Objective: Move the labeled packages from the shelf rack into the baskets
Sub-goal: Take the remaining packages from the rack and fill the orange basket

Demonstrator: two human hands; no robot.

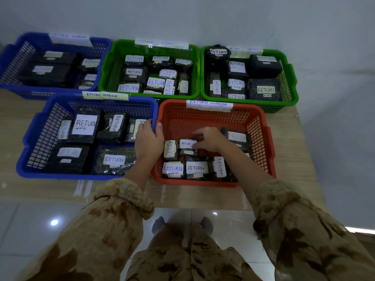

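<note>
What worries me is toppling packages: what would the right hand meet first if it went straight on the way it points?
The right hand points left, so first the small RETURN package its fingers seem to pinch, then probably the upright package beside it in the red basket.

The person wears a long-sleeved garment of tan cloth, printed with darker brown blotches that look like leaves or flowers. The left sleeve (97,230) and the right sleeve (304,230) are wide and loose. Each ends in a gathered, wrinkled band of a lighter sandy tone: the left cuff (125,191) and the right cuff (272,197). Past the cuffs, the forearms, the left hand (149,141) and the right hand (209,138) are bare. The lower garment (192,258) has the same print. Under it two grey toe tips (158,224) show; whether socks or shoes, I cannot tell.
</note>
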